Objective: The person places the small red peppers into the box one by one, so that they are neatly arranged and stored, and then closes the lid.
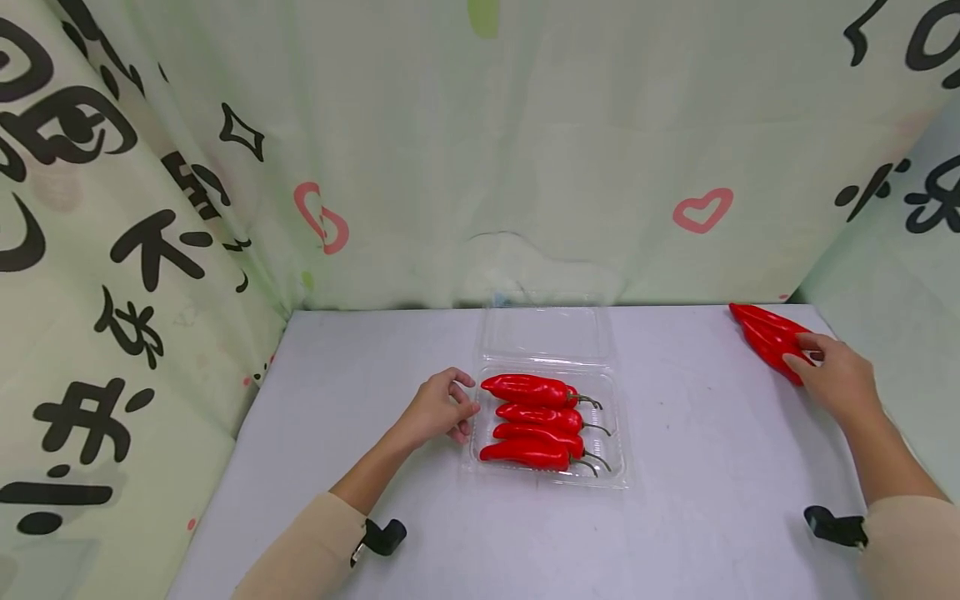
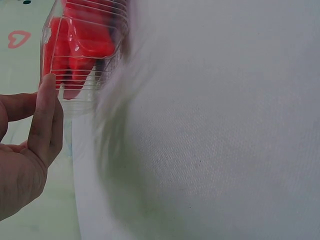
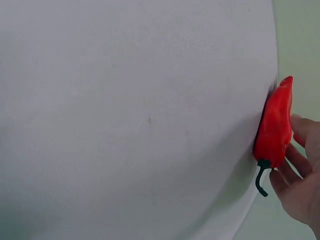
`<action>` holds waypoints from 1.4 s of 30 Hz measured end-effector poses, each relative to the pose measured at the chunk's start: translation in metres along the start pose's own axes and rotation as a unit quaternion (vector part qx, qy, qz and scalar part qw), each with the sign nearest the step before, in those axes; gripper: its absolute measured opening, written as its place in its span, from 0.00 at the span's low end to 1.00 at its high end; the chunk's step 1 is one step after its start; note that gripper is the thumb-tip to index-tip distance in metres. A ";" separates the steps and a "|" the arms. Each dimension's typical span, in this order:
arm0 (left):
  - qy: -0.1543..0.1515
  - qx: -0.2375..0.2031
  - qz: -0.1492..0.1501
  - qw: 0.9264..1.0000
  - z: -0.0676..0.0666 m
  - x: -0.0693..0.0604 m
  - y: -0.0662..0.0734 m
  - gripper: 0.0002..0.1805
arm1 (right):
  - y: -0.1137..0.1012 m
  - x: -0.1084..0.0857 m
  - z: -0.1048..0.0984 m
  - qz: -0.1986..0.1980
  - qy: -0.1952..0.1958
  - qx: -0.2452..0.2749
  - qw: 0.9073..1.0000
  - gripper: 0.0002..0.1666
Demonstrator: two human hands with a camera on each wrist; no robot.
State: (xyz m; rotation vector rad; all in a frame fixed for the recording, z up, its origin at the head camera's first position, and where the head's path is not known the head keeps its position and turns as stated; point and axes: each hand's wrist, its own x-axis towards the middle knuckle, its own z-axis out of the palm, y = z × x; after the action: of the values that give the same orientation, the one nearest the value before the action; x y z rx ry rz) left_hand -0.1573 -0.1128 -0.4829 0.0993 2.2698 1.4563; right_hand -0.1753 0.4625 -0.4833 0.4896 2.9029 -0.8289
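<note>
"Take the clear box (image 1: 612, 404) as our marker. What's biggest around it?"
"The printed curtain (image 1: 570, 150) hanging behind it, then the white table (image 1: 690, 533) underneath."
"And its lid?"
"The lid (image 1: 547, 335) stands open on the box's far side."
"Hands?"
"The left hand (image 1: 438, 408) is at the box's left wall, fingers loose and grasping nothing. The right hand (image 1: 842, 377), well off to the box's right, has thumb and fingers curled about red peppers (image 3: 274, 122)."
"Any others?"
"The boxed peppers (image 1: 528, 388) lie side by side inside it, thin stems (image 1: 597, 427) pointing toward its right wall."
</note>
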 end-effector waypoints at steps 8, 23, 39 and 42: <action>0.002 -0.004 -0.001 1.000 0.000 -0.001 0.002 0.20 | 0.000 0.003 0.003 0.000 -0.011 -0.013 1.000 0.44; 0.003 0.001 -0.001 1.000 0.001 0.000 0.001 0.21 | 0.004 0.010 0.008 -0.008 -0.008 -0.039 0.999 0.42; -0.001 -0.013 -0.001 1.000 0.001 0.000 -0.001 0.21 | 0.005 0.011 0.005 -0.019 -0.026 -0.048 0.998 0.45; -0.002 -0.014 0.000 1.000 0.001 0.000 -0.001 0.21 | 0.005 0.011 0.005 -0.026 -0.024 -0.057 0.998 0.46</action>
State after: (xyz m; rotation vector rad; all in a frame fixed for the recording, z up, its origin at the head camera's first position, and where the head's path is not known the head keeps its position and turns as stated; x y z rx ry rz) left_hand -0.1572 -0.1122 -0.4838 0.0929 2.2461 1.4853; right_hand -0.1840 0.4667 -0.4918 0.3801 2.9090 -0.6657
